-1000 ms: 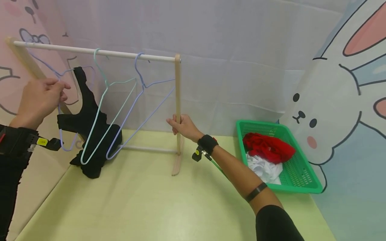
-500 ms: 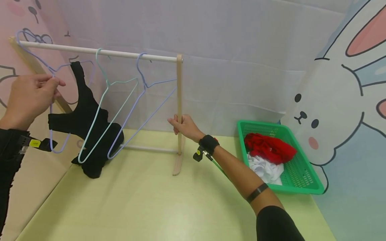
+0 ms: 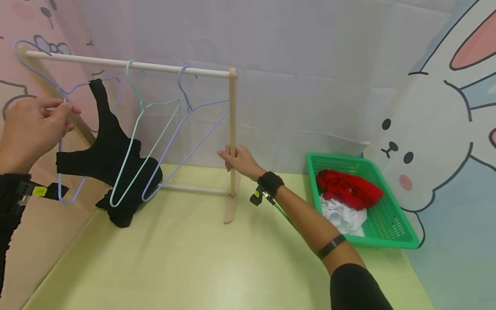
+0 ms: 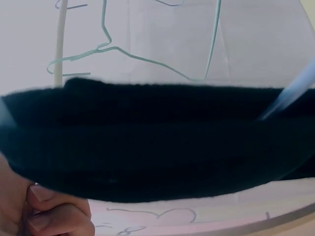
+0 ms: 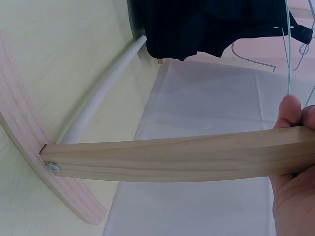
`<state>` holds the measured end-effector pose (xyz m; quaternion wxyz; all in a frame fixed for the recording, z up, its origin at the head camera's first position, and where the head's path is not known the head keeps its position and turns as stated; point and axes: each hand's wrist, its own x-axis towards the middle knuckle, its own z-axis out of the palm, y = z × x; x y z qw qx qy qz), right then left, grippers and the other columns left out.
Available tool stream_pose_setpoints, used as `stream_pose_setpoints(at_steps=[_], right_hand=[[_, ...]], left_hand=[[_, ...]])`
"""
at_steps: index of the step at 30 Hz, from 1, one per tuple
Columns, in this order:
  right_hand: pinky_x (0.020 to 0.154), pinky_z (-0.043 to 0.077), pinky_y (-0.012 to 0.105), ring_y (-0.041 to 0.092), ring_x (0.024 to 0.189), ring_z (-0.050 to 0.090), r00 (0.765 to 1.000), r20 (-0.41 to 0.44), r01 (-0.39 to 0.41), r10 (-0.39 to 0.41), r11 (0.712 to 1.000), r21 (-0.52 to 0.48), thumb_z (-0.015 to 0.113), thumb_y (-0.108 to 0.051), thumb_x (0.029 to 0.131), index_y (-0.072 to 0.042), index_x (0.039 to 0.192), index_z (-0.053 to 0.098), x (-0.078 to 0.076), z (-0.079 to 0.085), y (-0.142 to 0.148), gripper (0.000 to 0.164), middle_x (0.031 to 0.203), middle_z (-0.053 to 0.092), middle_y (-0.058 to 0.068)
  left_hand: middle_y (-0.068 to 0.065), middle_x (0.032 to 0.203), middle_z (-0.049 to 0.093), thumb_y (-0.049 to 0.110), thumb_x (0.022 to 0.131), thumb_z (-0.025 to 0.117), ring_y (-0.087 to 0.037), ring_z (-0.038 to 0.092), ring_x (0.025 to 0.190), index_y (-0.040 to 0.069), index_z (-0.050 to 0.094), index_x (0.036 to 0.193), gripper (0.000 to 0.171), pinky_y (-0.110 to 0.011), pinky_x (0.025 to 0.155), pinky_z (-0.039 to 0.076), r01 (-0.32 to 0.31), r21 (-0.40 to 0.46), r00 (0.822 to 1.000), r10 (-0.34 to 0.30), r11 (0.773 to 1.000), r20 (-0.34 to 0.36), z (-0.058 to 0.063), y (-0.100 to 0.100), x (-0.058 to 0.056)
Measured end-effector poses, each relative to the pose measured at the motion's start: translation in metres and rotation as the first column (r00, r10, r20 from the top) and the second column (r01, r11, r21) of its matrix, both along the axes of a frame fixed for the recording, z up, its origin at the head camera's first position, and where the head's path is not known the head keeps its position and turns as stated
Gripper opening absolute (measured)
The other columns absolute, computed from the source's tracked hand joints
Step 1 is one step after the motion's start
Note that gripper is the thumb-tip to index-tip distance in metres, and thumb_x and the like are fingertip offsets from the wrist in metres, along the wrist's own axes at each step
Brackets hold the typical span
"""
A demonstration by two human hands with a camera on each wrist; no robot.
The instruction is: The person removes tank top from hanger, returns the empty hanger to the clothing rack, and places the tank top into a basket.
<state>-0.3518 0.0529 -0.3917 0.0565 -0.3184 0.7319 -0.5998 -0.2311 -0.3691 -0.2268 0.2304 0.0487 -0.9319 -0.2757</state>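
My left hand (image 3: 36,127) pinches a lilac wire hanger (image 3: 60,90) just below its neck. From that hanger a black sleeveless top (image 3: 112,146) hangs by a strap, its lower part drooping onto the table. The hook overlaps the left end of the rack's white rod (image 3: 97,62) in the head view. Black fabric (image 4: 147,147) fills much of the left wrist view, with curled fingertips (image 4: 61,216) below. On the other side, my right hand (image 3: 244,162) grips the wooden post (image 5: 172,157) of the rack.
A mint hanger (image 3: 142,107) and a second lilac hanger (image 3: 189,110) hang bare on the rod, overlapping the black top. To the right stands a green basket (image 3: 403,234) with red cloth (image 3: 348,189) and white cloth (image 3: 342,217). Walls border the yellow table (image 3: 193,258).
My left hand has drawn the lilac hanger left and a little toward me, and its hook now shows above the rod's left end. The black top's strap has shifted along. My right hand stays on the post.
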Motion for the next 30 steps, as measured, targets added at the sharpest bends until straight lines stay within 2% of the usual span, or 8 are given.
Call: stream_pose_setpoints(at_steps=[6,11,17,19,22,24,26,30], right_hand=[[0.067,0.045,0.032,0.021,0.06,0.058,1.0,-0.009,0.005,-0.005,1.0,-0.001,0.06,-0.014,0.111,-0.012,0.073,0.051,-0.002,0.0,0.002,0.039,0.058,0.056,0.001],[0.066,0.042,0.031,0.037,0.063,0.057,1.0,-0.022,0.003,-0.003,1.0,-0.005,0.06,-0.014,0.111,-0.012,0.073,0.051,-0.001,-0.001,0.002,0.039,0.058,0.056,-0.001],[0.067,0.044,0.036,0.034,0.061,0.057,0.999,-0.034,-0.009,0.008,1.0,-0.013,0.06,-0.013,0.111,-0.013,0.072,0.051,0.0,-0.002,-0.001,0.04,0.057,0.056,-0.001],[0.067,0.043,0.037,0.031,0.06,0.057,0.999,-0.039,-0.013,0.013,1.0,-0.015,0.06,-0.013,0.111,-0.012,0.072,0.052,0.0,-0.002,-0.002,0.04,0.057,0.055,-0.001],[0.067,0.043,0.037,0.03,0.061,0.057,0.999,-0.039,-0.012,0.012,1.0,-0.014,0.06,-0.013,0.111,-0.012,0.072,0.052,0.0,-0.002,-0.002,0.04,0.057,0.055,-0.002],[0.066,0.043,0.034,0.034,0.062,0.057,0.999,-0.039,-0.009,0.008,1.0,-0.011,0.06,-0.013,0.111,-0.012,0.072,0.052,0.0,-0.002,-0.001,0.039,0.057,0.055,-0.002],[0.066,0.043,0.033,0.034,0.062,0.057,0.999,-0.037,-0.007,0.007,1.0,-0.008,0.06,-0.014,0.111,-0.012,0.072,0.052,0.0,-0.001,-0.001,0.04,0.057,0.056,-0.001],[0.066,0.043,0.03,0.035,0.063,0.058,0.999,-0.039,0.002,-0.002,1.0,0.004,0.06,-0.015,0.111,-0.012,0.072,0.052,0.0,0.0,0.001,0.04,0.058,0.056,-0.001]], left_hand=[[-0.01,0.071,0.059,0.033,0.113,0.039,-0.016,0.046,0.06,-0.007,0.067,0.131,0.052,-0.034,0.047,0.035,0.009,-0.067,1.0,-0.01,0.998,-0.01,-0.002,0.0,0.01],[-0.021,0.077,0.064,0.032,0.113,0.04,-0.024,0.05,0.067,-0.005,0.069,0.126,0.048,-0.034,0.048,0.036,0.008,-0.123,1.0,-0.009,0.992,-0.001,-0.006,-0.001,0.019],[-0.029,0.082,0.07,0.033,0.115,0.041,-0.006,0.052,0.061,-0.005,0.068,0.126,0.048,-0.024,0.055,0.035,0.0,-0.112,1.0,0.001,0.994,0.007,-0.009,0.0,0.031],[-0.035,0.087,0.069,0.029,0.115,0.041,-0.016,0.063,0.062,-0.008,0.067,0.125,0.046,-0.021,0.058,0.037,0.008,-0.106,1.0,-0.008,0.994,-0.004,-0.01,0.003,0.036],[-0.039,0.09,0.068,0.025,0.115,0.042,-0.014,0.063,0.06,-0.011,0.066,0.123,0.043,-0.017,0.057,0.036,0.027,-0.093,1.0,-0.028,0.995,-0.013,-0.011,0.005,0.042],[-0.039,0.089,0.068,0.023,0.114,0.043,-0.022,0.066,0.061,-0.01,0.067,0.121,0.042,-0.019,0.055,0.037,0.037,-0.099,0.999,-0.038,0.994,-0.013,-0.011,0.005,0.045],[-0.034,0.08,0.067,0.023,0.114,0.044,-0.006,0.054,0.056,-0.009,0.068,0.119,0.04,-0.019,0.049,0.035,0.047,-0.099,0.999,-0.049,0.994,-0.021,-0.013,0.004,0.05],[-0.023,0.07,0.062,0.019,0.113,0.046,-0.008,0.046,0.053,-0.011,0.068,0.119,0.037,-0.026,0.045,0.033,0.064,-0.102,0.997,-0.069,0.993,-0.041,-0.019,0.008,0.061]])
